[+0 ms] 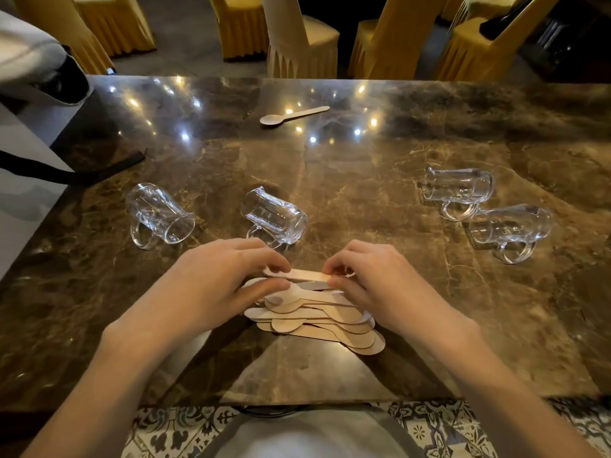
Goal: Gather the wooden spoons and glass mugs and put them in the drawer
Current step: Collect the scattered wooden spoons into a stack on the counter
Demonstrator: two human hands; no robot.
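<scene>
A pile of several flat wooden spoons (317, 325) lies near the front edge of the marble table (363, 180). My left hand (215, 276) and my right hand (373, 279) pinch the two ends of the top spoons from either side. One lone wooden spoon (292, 115) lies far back at the middle. Several glass mugs lie on their sides: one at the left (158, 214), one just behind my left hand (274, 216), and two touching at the right (459, 190) (510, 228). No drawer is in view.
A black strap (72, 173) lies over the table's left edge beside a grey surface. Chairs in yellow covers (393, 38) stand behind the far edge. Patterned floor tiles (426, 431) show below the near edge.
</scene>
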